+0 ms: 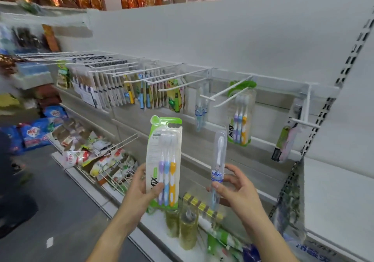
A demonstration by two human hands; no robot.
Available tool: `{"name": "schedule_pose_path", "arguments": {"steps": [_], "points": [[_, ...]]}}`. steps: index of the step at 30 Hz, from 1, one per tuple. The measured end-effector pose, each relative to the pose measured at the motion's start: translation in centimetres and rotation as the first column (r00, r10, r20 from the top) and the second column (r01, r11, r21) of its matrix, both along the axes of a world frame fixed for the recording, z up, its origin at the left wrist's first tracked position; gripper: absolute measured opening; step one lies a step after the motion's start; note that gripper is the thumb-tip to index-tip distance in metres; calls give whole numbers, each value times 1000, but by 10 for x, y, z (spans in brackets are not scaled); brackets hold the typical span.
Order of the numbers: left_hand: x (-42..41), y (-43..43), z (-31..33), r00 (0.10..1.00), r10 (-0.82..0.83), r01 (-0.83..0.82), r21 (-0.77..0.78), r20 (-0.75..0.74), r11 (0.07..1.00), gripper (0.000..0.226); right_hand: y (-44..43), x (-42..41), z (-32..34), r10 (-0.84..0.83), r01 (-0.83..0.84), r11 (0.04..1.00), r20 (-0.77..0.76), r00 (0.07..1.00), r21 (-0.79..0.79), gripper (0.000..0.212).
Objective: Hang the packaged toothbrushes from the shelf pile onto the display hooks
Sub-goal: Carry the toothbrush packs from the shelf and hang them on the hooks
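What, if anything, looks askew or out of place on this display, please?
The dark-and-pink pack on the far-right hook hangs slanted, unlike the straight green three-pack beside it. Loose packs lie jumbled on the shelf below.

Left hand [141, 189] grips three-brush pack [165, 160]; right hand [234, 187] pinches single toothbrush [218, 164].

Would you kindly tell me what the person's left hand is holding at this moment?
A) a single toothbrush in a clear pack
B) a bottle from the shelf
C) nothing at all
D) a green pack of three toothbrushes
D: the left hand holds the green three-brush pack by its lower end, with purple, blue and orange handles showing. The right hand holds the single clear pack.
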State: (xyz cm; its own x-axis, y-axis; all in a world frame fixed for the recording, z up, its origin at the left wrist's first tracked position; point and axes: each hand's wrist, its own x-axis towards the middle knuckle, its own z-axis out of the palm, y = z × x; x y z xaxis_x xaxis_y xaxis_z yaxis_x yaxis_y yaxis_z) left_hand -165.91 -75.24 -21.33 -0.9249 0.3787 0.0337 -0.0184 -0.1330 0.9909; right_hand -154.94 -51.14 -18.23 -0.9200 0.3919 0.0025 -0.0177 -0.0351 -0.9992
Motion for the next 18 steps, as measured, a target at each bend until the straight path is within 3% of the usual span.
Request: {"name": "schedule_pose_path", "arguments": {"steps": [4,12,18], "points": [[-30,7,-4,997,-67,66,-18,-38,998,56,-1,-11,1,-60,60,998,7,998,19,48],[-89,4,-14,960,-281,281,1,-8,960,54,-36,-32,-3,-237,235,970,24,971,62,46],[-129,-24,-19,898,-437,437,4,47,899,69,-88,-42,-3,-406,405,914,12,914,28,48]]}}
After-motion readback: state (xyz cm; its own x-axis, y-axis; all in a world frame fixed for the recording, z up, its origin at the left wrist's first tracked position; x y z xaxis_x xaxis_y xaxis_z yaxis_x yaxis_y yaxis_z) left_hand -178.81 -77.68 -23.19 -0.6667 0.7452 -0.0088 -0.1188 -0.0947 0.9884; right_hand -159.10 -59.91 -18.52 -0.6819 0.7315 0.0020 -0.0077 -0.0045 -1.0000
